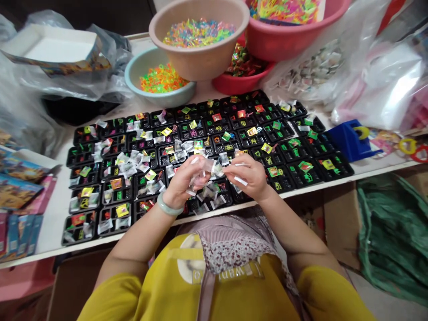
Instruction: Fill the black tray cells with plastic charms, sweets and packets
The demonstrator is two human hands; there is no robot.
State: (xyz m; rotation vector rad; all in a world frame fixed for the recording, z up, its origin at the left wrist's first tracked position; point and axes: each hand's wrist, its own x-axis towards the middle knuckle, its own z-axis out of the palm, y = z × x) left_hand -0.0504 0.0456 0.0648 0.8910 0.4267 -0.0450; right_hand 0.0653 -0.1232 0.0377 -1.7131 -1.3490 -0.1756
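Note:
Small clear packets with white edges are in both hands, above rows of black compartment trays (287,176). My left hand (189,179), with a pale bangle (170,205) at its wrist, is closed round several packets. My right hand (246,174) has its fingers bent round packets whose white strips stick out between them. The fingertips of both hands nearly meet at one packet (217,168). Loose packets (132,163) lie heaped on the trays to the left, and more (211,194) lie just below my hands. Many trays hold small coloured pieces and bright square sachets.
Behind the trays stand a blue bowl (133,80), a beige bowl (200,58) and a pink basin (284,42) of colourful pieces. A blue scoop (349,141) lies right. Printed boxes (20,187) are at the left, a cardboard tray (53,44) at the back left.

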